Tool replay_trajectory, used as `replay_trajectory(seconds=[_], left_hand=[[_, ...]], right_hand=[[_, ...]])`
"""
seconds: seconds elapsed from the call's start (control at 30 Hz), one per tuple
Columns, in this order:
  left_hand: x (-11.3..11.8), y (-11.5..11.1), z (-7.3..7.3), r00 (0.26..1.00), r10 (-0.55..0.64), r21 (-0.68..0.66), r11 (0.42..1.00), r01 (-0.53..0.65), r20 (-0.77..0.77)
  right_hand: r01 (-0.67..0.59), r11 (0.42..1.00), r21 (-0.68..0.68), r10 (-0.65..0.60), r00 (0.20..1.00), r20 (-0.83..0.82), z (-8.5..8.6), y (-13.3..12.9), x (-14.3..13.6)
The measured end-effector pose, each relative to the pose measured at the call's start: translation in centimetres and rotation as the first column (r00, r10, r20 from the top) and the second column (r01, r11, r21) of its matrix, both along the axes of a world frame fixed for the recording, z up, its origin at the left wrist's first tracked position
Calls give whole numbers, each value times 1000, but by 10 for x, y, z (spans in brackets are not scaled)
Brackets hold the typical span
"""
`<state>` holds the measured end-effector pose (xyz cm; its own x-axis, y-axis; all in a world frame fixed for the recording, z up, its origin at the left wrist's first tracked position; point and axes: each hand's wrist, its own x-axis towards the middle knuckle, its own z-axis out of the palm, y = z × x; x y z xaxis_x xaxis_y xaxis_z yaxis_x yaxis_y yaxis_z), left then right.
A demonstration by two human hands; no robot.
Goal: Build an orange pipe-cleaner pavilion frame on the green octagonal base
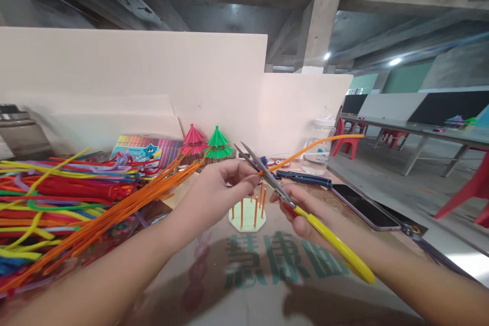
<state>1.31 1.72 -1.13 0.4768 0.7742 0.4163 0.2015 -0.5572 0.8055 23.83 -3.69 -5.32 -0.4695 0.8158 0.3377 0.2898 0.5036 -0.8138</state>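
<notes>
Left fingers [248, 186] pinch orange stem [305, 149] | right hand [311, 205] grips yellow scissors [336, 244] | stem looks uncut at blades [272, 180] | orange posts [255, 215] stand on base [248, 221]

the left hand [233, 186] pinches an orange pipe cleaner [317, 143] that runs between the blades of the yellow-handled scissors [273, 181], its free end reaching out to the right. the right hand [305, 211] holds the scissors, blades pointing up and left. beneath the hands, a pale octagonal base [247, 218] with upright orange sticks [255, 214] stands on the printed cardboard [229, 295]. a bundle of orange pipe cleaners [118, 206] lies slantwise over a pile of multicoloured pipe cleaners [42, 188] on the left. behind are a marker set [148, 150], a pink tree-shaped ornament [193, 140] and a green tree-shaped ornament [218, 143]. a clear plastic bottle [318, 150] and a smartphone [364, 206] are on the right.
</notes>
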Motion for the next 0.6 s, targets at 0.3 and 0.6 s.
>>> replay_trajectory(seconds=[0.3, 0.6], left_hand=[[-1, 1, 0, 1000, -21, 32, 999, 21, -12], [0, -2, 0, 999, 28, 128, 992, -22, -46]], right_hand=[[23, 1000, -1, -23, 999, -39, -7, -2, 2], [276, 958, 80, -280, 959, 34, -14, 0, 1]])
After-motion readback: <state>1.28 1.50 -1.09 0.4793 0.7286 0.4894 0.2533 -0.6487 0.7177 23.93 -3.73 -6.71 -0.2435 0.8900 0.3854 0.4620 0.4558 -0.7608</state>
